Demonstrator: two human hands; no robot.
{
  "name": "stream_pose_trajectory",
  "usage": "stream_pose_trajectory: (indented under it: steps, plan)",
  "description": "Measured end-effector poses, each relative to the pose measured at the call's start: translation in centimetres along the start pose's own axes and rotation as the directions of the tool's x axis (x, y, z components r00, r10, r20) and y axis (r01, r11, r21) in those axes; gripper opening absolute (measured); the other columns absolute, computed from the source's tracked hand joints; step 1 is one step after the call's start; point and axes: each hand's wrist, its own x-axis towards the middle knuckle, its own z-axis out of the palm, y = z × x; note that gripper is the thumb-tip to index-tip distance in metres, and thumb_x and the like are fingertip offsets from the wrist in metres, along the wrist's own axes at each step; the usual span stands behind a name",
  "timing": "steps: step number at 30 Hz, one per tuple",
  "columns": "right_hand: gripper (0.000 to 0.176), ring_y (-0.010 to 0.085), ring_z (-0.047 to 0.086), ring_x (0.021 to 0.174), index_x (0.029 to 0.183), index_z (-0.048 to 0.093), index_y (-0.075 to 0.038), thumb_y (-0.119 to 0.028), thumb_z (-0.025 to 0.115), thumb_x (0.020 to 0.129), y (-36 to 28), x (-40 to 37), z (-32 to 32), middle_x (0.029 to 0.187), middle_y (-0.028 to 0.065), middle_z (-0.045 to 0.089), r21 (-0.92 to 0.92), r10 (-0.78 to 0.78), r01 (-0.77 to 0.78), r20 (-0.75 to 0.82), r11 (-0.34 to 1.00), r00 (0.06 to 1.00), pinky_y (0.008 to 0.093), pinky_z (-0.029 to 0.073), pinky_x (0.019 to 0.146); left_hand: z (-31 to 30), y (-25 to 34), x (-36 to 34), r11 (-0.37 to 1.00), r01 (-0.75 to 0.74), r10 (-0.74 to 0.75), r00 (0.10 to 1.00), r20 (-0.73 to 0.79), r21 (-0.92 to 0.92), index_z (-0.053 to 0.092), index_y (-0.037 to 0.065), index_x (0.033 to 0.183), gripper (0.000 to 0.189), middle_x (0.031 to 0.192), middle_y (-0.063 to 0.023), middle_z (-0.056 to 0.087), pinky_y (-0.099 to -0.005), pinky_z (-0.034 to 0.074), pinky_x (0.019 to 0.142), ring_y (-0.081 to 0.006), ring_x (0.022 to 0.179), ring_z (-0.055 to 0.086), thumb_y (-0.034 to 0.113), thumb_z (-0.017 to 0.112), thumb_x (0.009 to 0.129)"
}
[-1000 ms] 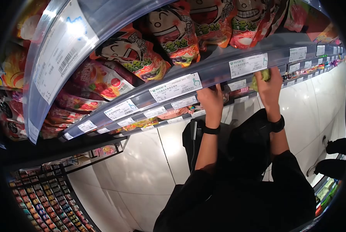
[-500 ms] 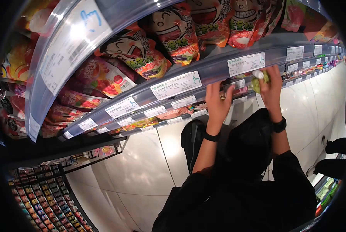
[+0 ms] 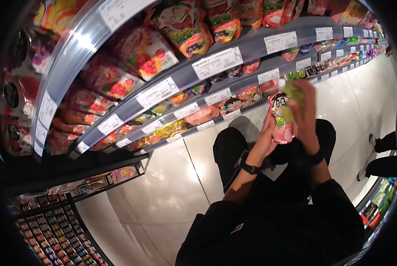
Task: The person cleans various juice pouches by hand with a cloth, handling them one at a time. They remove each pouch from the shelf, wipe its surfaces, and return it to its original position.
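Glossy white floor tiles (image 3: 163, 186) fill the centre-left background. Right of centre, the left hand (image 3: 264, 139) grasps a pink, white-capped plastic pouch (image 3: 282, 134); adjacent, the right hand (image 3: 308, 113) curls its fingers around a blurred green object (image 3: 295, 91).

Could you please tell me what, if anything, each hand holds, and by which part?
The left hand holds a pink pouch by its left side; the right hand grips a green item, by which part is unclear.

My right hand (image 3: 306, 108) is blurred, as is the green thing (image 3: 294, 91) in it, which covers part of the pouch (image 3: 282, 128). That hides some of my left hand (image 3: 264, 141). The price tag (image 3: 218, 63) prints too small.
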Motion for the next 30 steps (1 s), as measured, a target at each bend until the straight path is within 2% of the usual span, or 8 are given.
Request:
stream_pose_trajectory:
  steps: [1, 5, 7, 11, 16, 23, 25, 30]
  plan:
    - [0.039, 0.0431, 0.049, 0.129, 0.132, 0.053, -0.002, -0.012, 0.06, 0.095, -0.8, -1.1, 1.0, 0.136, 0.023, 0.051, 0.06, 0.042, -0.052, 0.163, 0.997, 0.986, 0.0445, 0.04, 0.108, 0.0, -0.3, -0.8, 0.996, 0.005, -0.014, 0.995, -0.099, -0.091, 0.031, 0.007, 0.154, 0.063, 0.148, -0.0125, 0.049, -0.0418, 0.051, 0.105, -0.0259, 0.125, 0.06, 0.047, 0.044, 0.107]
    - [0.041, 0.0412, 0.051, 0.129, 0.129, 0.058, -0.001, -0.007, 0.064, 0.088, -4.1, -5.5, 1.7, 0.138, 0.0197, 0.054, 0.045, -0.021, 0.001, 0.449, 0.999, 0.893, 0.0476, 0.043, 0.109, -3.4, 0.6, -4.0, 0.996, 0.08, -0.087, 0.966, -0.242, -0.039, 0.048, 0.007, 0.142, 0.059, 0.136, -0.0115, 0.06, -0.0387, 0.053, 0.103, -0.0245, 0.122, 0.062, 0.054, 0.038, 0.107]
    - [0.042, 0.039, 0.052, 0.13, 0.126, 0.062, 0.0, -0.003, 0.064, 0.085, -5.5, -6.3, 1.5, 0.137, 0.0177, 0.056, 0.196, -0.323, 0.256, 0.608, 0.946, 0.726, 0.0472, 0.046, 0.107, -3.1, 2.1, -5.6, 0.992, 0.129, -0.125, 0.966, -0.228, 0.003, 0.045, 0.007, 0.144, 0.06, 0.137, -0.0113, 0.058, -0.0375, 0.054, 0.101, -0.0225, 0.122, 0.062, 0.054, 0.038, 0.107]
    - [0.044, 0.0354, 0.051, 0.135, 0.126, 0.063, -0.001, 0.001, 0.062, 0.082, -3.7, -4.1, 3.2, 0.135, 0.0159, 0.06, -0.017, -0.117, 0.141, 0.472, 0.99, 0.874, 0.0438, 0.047, 0.108, -1.7, 2.5, -7.9, 0.987, 0.156, -0.163, 0.958, -0.236, -0.049, 0.04, 0.008, 0.147, 0.053, 0.139, -0.0109, 0.056, -0.0374, 0.056, 0.098, -0.022, 0.12, 0.063, 0.045, 0.036, 0.11]
    - [0.042, 0.0338, 0.049, 0.138, 0.124, 0.065, -0.002, 0.002, 0.062, 0.083, -7.0, -8.0, 3.5, 0.136, 0.0137, 0.06, 0.025, -0.159, 0.179, 0.584, 0.984, 0.796, 0.0435, 0.046, 0.11, -2.7, 2.7, -10.1, 0.996, -0.06, 0.04, 0.955, -0.294, -0.061, 0.038, 0.01, 0.148, 0.049, 0.138, -0.0101, 0.056, -0.0402, 0.055, 0.099, -0.0228, 0.121, 0.062, 0.041, 0.035, 0.111]
    - [0.042, 0.0355, 0.049, 0.137, 0.125, 0.063, -0.001, 0.005, 0.06, 0.084, -7.0, -7.0, 3.4, 0.138, 0.0152, 0.058, -0.029, -0.106, 0.135, 0.466, 0.99, 0.878, 0.0455, 0.047, 0.109, -1.4, 3.5, -12.2, 0.984, -0.027, -0.012, 0.976, -0.215, -0.175, 0.042, 0.01, 0.147, 0.057, 0.138, -0.0094, 0.058, -0.0414, 0.053, 0.101, -0.0247, 0.123, 0.061, 0.05, 0.032, 0.108]
    - [0.038, 0.0353, 0.051, 0.135, 0.123, 0.065, -0.001, 0.003, 0.061, 0.085, -10.1, -9.0, 2.9, 0.135, 0.0144, 0.06, 0.087, -0.23, 0.219, 0.544, 0.972, 0.807, 0.0452, 0.048, 0.108, -1.6, 4.0, -12.6, 0.949, -0.114, 0.02, 0.953, -0.303, -0.295, 0.043, 0.009, 0.147, 0.053, 0.14, -0.012, 0.057, -0.0432, 0.051, 0.105, -0.0263, 0.126, 0.059, 0.046, 0.032, 0.11]
    - [0.029, 0.0324, 0.054, 0.134, 0.114, 0.07, -0.001, -0.004, 0.063, 0.086, -11.9, -10.9, 0.9, 0.128, 0.0116, 0.064, 0.145, -0.321, 0.302, 0.648, 0.942, 0.691, 0.0428, 0.051, 0.105, -3.0, 4.4, -12.5, 0.956, -0.124, 0.104, 0.991, -0.085, -0.267, 0.043, 0.007, 0.148, 0.051, 0.14, -0.013, 0.057, -0.0406, 0.049, 0.107, -0.0257, 0.126, 0.059, 0.041, 0.035, 0.111]
